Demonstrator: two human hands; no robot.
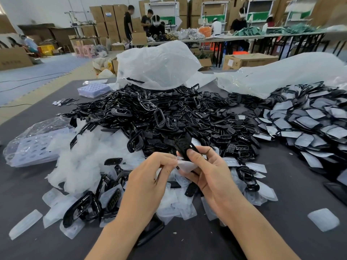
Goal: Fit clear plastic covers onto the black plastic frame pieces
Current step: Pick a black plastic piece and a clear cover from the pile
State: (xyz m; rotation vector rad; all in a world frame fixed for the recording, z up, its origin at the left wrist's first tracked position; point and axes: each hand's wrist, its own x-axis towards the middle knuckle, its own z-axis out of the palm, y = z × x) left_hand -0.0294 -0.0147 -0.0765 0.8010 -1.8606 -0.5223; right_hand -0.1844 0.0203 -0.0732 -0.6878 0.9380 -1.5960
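Pinched pair held before the black heap [169, 113]

Right hand [210, 177] grips a black frame piece [185, 147], thumb pressed on its face; left hand [150, 179] pinches a clear cover [187, 166] touching that frame's lower end. Both sit just in front of the black heap, above loose covers [185, 209].

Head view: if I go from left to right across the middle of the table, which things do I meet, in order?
Clear bag of trays → heap of whitish plastic → pile of black frame pieces → pile of covered pieces.
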